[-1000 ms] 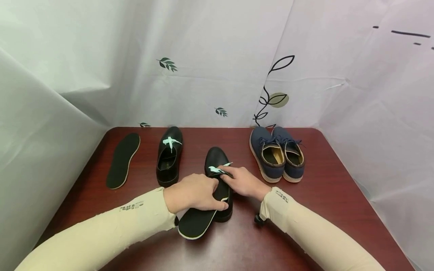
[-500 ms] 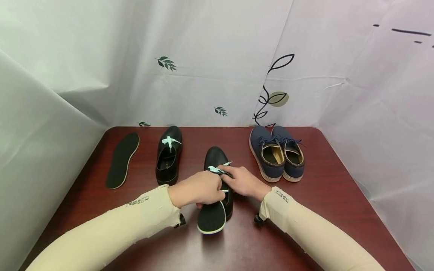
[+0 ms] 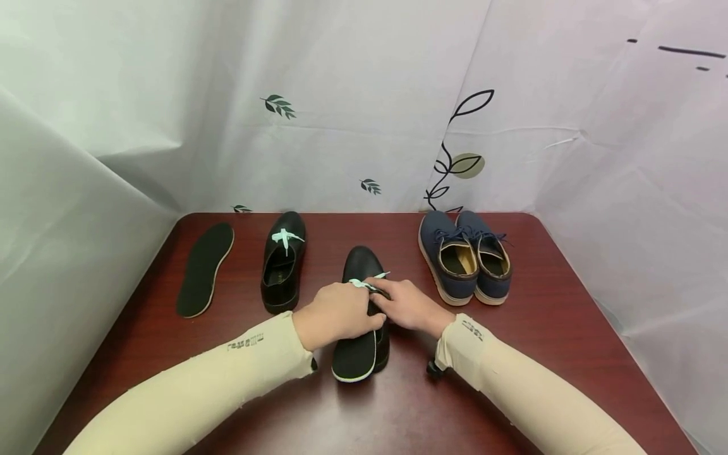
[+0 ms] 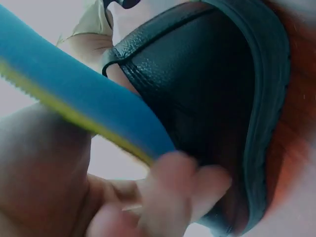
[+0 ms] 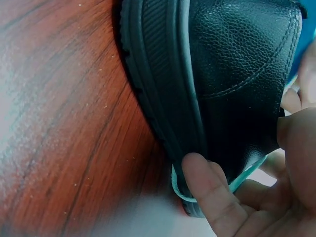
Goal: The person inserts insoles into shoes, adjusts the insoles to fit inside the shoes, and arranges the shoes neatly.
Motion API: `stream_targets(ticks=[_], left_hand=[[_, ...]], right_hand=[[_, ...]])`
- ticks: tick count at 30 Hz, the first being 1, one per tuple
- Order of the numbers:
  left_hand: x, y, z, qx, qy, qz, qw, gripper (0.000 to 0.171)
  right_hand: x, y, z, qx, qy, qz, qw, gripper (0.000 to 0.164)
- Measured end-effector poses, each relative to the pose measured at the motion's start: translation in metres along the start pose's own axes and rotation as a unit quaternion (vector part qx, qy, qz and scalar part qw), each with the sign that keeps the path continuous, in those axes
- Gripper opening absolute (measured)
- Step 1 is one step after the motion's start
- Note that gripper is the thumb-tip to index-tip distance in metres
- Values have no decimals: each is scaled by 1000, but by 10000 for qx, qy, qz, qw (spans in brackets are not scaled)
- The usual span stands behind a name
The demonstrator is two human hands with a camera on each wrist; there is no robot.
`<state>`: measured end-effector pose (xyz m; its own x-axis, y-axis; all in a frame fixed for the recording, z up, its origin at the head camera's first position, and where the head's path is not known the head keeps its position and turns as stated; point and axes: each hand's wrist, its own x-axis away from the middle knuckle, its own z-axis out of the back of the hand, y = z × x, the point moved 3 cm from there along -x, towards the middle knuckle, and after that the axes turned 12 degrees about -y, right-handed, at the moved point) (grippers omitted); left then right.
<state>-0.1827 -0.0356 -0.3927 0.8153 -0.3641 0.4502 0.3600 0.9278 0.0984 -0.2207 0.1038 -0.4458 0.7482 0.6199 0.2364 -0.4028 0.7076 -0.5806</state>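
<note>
A black leather shoe (image 3: 361, 262) with pale mint laces (image 3: 359, 284) stands mid-table, toe pointing away. My left hand (image 3: 339, 311) grips a black-topped insole (image 3: 354, 360), whose heel end sticks out beside the shoe's heel while its front is hidden at the opening. The left wrist view shows this insole's blue underside (image 4: 89, 94) and yellow edge between thumb and fingers, close to the shoe's leather side (image 4: 207, 74). My right hand (image 3: 411, 306) holds the shoe at its laces and tongue, fingers on top; in the right wrist view, fingers (image 5: 212, 192) lie against the upper (image 5: 237, 59).
The matching black shoe (image 3: 275, 292) stands to the left with laces tied. Beyond it, another black insole (image 3: 206, 268) lies flat at the far left. A pair of navy shoes (image 3: 463, 291) stands at back right on the reddish-brown table (image 3: 546, 354); white curtains (image 3: 341, 63) surround it.
My left hand has moved right and slightly forward with the insole, which swung from slanting left to nearly in line with the shoe. My right hand has kept its place on the shoe.
</note>
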Motion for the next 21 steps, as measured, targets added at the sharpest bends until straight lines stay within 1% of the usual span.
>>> stream_targets(ticks=[3, 5, 8, 11, 15, 17, 19, 21], left_hand=[[6, 4, -1, -239, -174, 256, 9992, 73], [11, 7, 0, -253, -260, 278, 9990, 77], [13, 10, 0, -95, -422, 202, 9989, 79], [12, 9, 1, 110, -455, -14, 9989, 68], [10, 10, 4, 83, -339, -423, 9985, 40], [8, 11, 7, 32, -318, -588, 9978, 29], [6, 11, 8, 36, -319, -658, 9973, 25], [2, 10, 9, 102, -314, -644, 9974, 25]], right_hand=[[0, 0, 0, 105, 86, 32, 9999, 38], [0, 0, 0, 137, 126, 42, 9998, 37], [1, 0, 0, 133, 137, 11, 9998, 37], [1, 1, -1, 81, 108, -21, 9999, 38], [1, 2, -1, 112, 128, 28, 9999, 38], [1, 2, -1, 125, 122, 40, 9998, 39], [1, 1, -1, 143, 119, 46, 9998, 40], [0, 1, -2, 158, 139, 41, 9998, 40]])
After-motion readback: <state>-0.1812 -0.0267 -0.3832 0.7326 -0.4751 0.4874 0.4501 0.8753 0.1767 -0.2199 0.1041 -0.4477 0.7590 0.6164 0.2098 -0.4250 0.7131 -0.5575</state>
